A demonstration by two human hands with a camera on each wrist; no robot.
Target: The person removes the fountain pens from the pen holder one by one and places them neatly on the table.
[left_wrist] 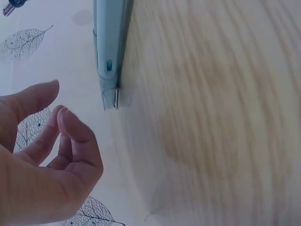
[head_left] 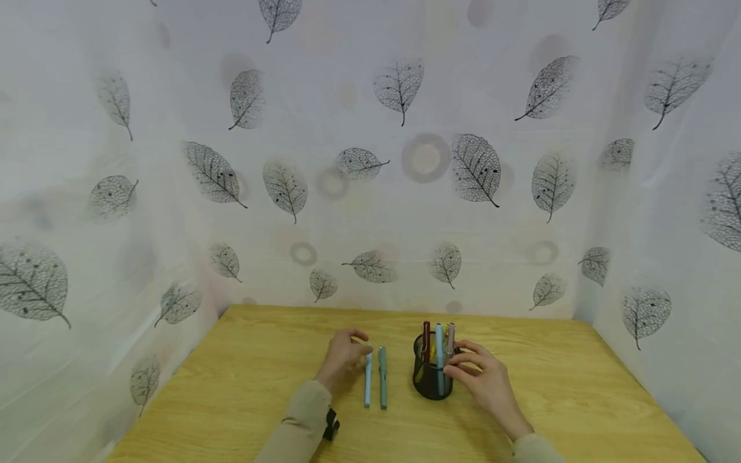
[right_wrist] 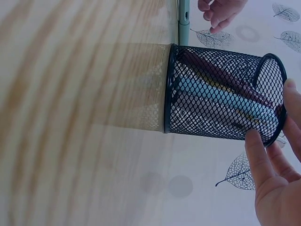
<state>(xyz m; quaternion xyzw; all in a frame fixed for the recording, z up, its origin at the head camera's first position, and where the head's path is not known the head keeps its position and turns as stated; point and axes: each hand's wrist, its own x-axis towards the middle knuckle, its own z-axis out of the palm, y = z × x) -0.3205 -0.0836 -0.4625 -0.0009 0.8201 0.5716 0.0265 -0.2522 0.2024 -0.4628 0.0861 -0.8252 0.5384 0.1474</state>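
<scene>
My left hand (head_left: 345, 354) hovers at the far end of a light blue pen (head_left: 367, 379) lying on the table. In the left wrist view, that hand's fingers (left_wrist: 77, 129) are loosely bent, with a gap to the thumb and nothing held. Beside the blue pen lies a grey-green pen (head_left: 383, 379), roughly parallel. To their right stands a black mesh pen holder (head_left: 431, 382), upright. My right hand (head_left: 483, 379) grips its right side near the rim, thumb and fingers around it. Inside lean a dark red pen (head_left: 426, 341), a light blue one and a greyish-purple pen (head_left: 451, 337).
The wooden table (head_left: 231, 386) bears the pens and holder. Behind it and at both sides hangs a pale curtain (head_left: 370, 218) printed with leaves. A small black object (head_left: 330, 426), perhaps a strap buckle, shows by the left wrist. Something yellow shows among the held pens.
</scene>
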